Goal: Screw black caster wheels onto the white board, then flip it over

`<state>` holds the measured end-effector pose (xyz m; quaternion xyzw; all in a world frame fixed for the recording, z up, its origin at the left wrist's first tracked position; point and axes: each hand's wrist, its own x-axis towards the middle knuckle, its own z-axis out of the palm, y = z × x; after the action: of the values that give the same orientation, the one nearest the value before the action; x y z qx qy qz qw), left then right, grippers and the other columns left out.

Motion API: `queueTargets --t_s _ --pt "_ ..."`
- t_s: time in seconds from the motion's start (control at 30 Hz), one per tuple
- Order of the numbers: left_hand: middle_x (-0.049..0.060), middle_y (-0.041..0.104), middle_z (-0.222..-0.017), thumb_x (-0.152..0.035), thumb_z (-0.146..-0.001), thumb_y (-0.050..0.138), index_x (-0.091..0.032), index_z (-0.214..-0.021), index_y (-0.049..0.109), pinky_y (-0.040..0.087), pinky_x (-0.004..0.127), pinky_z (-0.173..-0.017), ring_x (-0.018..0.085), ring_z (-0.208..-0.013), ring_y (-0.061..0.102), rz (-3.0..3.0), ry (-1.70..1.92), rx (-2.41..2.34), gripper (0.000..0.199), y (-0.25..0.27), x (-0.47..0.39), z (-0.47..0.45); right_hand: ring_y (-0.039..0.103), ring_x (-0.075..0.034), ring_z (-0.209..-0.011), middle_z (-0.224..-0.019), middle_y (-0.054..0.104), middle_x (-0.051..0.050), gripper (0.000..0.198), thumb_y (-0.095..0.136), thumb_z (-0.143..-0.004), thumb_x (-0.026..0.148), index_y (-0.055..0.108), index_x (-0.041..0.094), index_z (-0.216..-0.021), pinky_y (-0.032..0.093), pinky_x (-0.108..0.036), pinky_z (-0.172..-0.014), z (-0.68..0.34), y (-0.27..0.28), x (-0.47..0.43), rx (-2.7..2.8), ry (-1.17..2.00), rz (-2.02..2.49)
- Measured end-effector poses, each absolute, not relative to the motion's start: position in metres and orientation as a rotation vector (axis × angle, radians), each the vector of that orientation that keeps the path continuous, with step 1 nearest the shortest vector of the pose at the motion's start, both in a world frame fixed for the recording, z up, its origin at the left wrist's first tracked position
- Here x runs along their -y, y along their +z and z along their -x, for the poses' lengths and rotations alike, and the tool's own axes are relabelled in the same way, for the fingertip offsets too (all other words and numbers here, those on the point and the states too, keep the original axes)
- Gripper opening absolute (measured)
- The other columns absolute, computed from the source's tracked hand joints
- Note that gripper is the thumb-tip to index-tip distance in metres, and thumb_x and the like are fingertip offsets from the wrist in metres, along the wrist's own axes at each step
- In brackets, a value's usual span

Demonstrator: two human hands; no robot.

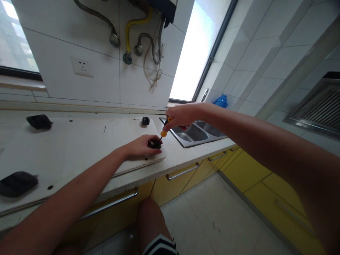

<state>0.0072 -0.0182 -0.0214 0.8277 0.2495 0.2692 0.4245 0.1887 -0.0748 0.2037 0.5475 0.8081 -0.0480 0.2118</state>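
Note:
My right hand (180,116) is wrapped round a screwdriver (164,133) with a yellow and black handle. Its shaft slants down to a small black foot-like part (156,145) on a white board (82,141). My left hand (146,144) grips that black part between thumb and fingers, near the board's right end. Another small black part (145,121) stands at the board's back right corner. Two larger black pieces, one at the back left (39,122) and one at the front left (18,184), are on the board too. The screwdriver's tip is hard to make out.
The board lies on a speckled counter (175,156) above yellow cabinets (183,180) with metal handles. To the right is a steel sink (191,136), with a blue object (221,101) behind it. Hoses and a yellow pipe (129,32) hang on the tiled wall.

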Motion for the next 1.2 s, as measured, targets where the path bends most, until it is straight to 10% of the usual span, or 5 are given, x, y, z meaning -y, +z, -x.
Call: queueTargets --t_s 0.63,1.2 --pt "0.016 0.077 -0.138 -0.053 -0.075 0.096 -0.02 -0.134 0.074 0.058 0.044 -0.092 0.029 -0.104 0.074 -2.029 0.646 -0.596 0.071 -0.02 0.014 -0.005 0.054 -0.014 -0.052 -0.06 0.069 -0.003 0.05 0.071 -0.106 0.06 0.065 0.02 -0.077 0.041 -0.036 -0.063 -0.195 0.199 0.065 -2.3 -0.159 -1.527" --pt "-0.001 0.072 -0.088 -0.048 -0.067 0.098 -0.023 -0.124 0.073 0.051 0.036 -0.074 0.022 -0.077 0.065 -2.036 0.637 -0.768 0.067 -0.024 0.021 -0.01 0.055 -0.015 -0.053 -0.058 0.067 -0.001 0.041 0.071 -0.107 0.056 0.069 0.018 -0.092 0.042 -0.035 -0.064 -0.19 0.197 0.068 -2.329 -0.139 -1.507"
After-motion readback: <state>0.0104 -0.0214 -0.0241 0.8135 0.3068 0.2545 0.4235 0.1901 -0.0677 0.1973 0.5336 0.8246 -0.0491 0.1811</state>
